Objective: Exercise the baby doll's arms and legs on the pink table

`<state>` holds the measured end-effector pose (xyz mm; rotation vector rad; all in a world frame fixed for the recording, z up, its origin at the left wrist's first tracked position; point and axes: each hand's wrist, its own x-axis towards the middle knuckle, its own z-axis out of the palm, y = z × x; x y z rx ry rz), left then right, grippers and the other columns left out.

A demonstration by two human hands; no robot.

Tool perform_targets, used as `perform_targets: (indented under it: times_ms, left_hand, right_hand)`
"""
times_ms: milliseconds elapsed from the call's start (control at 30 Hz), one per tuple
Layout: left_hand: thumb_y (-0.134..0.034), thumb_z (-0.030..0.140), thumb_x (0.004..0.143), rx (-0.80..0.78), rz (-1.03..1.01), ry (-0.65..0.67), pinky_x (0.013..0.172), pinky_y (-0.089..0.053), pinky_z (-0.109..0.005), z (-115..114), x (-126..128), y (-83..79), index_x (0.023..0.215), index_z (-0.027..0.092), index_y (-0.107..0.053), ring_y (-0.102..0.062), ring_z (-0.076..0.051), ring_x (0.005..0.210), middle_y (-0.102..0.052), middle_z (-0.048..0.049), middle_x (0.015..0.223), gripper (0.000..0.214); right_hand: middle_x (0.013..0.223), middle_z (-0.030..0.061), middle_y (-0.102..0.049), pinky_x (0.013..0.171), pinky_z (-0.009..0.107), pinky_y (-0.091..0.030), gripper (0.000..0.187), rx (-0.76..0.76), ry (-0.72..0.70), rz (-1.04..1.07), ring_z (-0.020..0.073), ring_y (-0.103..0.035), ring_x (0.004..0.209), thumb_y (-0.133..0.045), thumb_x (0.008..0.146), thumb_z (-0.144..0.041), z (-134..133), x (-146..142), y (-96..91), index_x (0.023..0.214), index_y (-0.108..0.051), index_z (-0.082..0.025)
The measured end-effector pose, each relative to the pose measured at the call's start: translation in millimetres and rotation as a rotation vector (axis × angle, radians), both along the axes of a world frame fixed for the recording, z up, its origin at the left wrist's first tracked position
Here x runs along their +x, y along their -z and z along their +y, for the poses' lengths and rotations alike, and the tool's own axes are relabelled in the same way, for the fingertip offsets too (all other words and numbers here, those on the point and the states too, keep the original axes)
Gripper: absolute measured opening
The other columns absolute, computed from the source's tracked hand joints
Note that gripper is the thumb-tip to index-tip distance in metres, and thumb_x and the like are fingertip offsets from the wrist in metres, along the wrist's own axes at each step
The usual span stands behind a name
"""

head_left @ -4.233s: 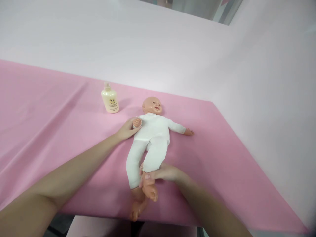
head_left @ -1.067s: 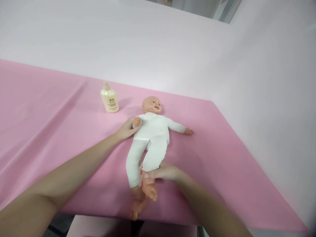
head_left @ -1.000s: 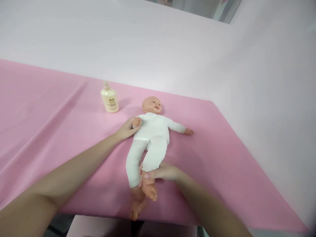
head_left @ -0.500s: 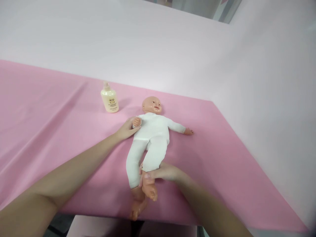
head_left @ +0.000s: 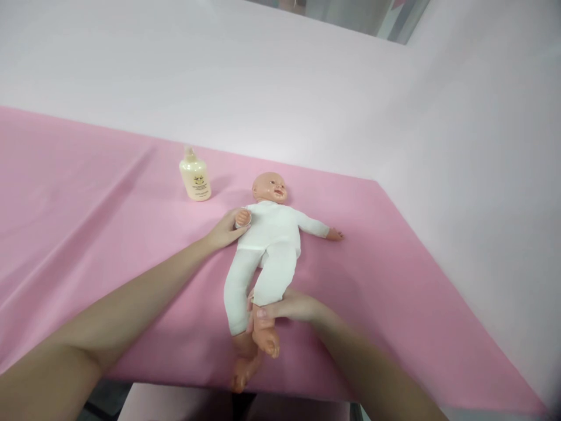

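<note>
A baby doll in a white top and white trousers lies on its back, its head toward the wall and its feet toward me. My left hand is at the doll's arm on the left side, thumb beside the doll's small fist; most of its fingers are hidden behind that arm. Around the ankle of the doll's right-hand leg my right hand is closed, thumb on top and fingertips showing on the inner side. That lower leg crosses slightly over the other one, whose foot hangs near the table's front edge.
A pale yellow pump bottle stands upright up and left of the doll. Pink cloth covers the table, with creases at the left. A white wall rises behind it and on the right, with a window at the top.
</note>
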<state>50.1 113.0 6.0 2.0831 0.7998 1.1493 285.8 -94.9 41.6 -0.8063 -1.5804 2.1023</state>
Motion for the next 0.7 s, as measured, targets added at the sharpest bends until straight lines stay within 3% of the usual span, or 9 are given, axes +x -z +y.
perform_targets:
  times_ms: [200,367,533,700]
  left_hand:
    - [-0.077,0.079,0.096,-0.002,-0.016,-0.025,0.104,-0.064,-0.049,0,1,0.8,0.101,0.025,-0.074,-0.076,-0.032,0.101,-0.082,-0.0106,0.102,0.054]
    - [-0.081,0.082,0.089,-0.089,-0.059,-0.092,0.111,-0.064,-0.052,0,0,6.2,0.1,0.026,-0.074,-0.076,-0.035,0.11,-0.083,-0.0112,0.107,0.057]
    - [-0.088,0.087,0.077,-0.332,-0.303,-0.243,0.11,-0.064,-0.056,7,0,14.6,0.1,0.023,-0.075,-0.078,-0.039,0.113,-0.084,-0.0132,0.107,0.069]
    - [-0.095,0.082,0.071,-0.482,-0.588,-0.336,0.108,-0.066,-0.056,18,0,17.8,0.098,0.024,-0.075,-0.081,-0.037,0.11,-0.083,-0.0107,0.103,0.067]
  right_hand:
    - [0.103,0.0082,-0.083,0.106,0.041,-0.06,0.059,-0.064,0.02,0.068,0.0227,-0.076,0.098,-0.102,0.084,-0.065,1,-1,0.4,0.107,-0.078,-0.016]
    - [0.099,0.0087,-0.084,0.094,0.037,-0.061,0.06,-0.053,0.078,0.124,0.0228,-0.077,0.094,-0.101,0.083,-0.068,2,-2,5.1,0.105,-0.076,-0.018]
    - [0.086,0.007,-0.078,0.084,0.04,-0.059,0.064,-0.077,0.194,0.306,0.0238,-0.072,0.079,-0.091,0.087,-0.075,0,-1,11.6,0.111,-0.071,-0.02]
    - [0.077,-0.0007,-0.065,0.093,0.04,-0.055,0.057,-0.016,0.401,0.455,0.0185,-0.059,0.074,-0.082,0.094,-0.076,-2,5,1.3,0.107,-0.07,-0.022]
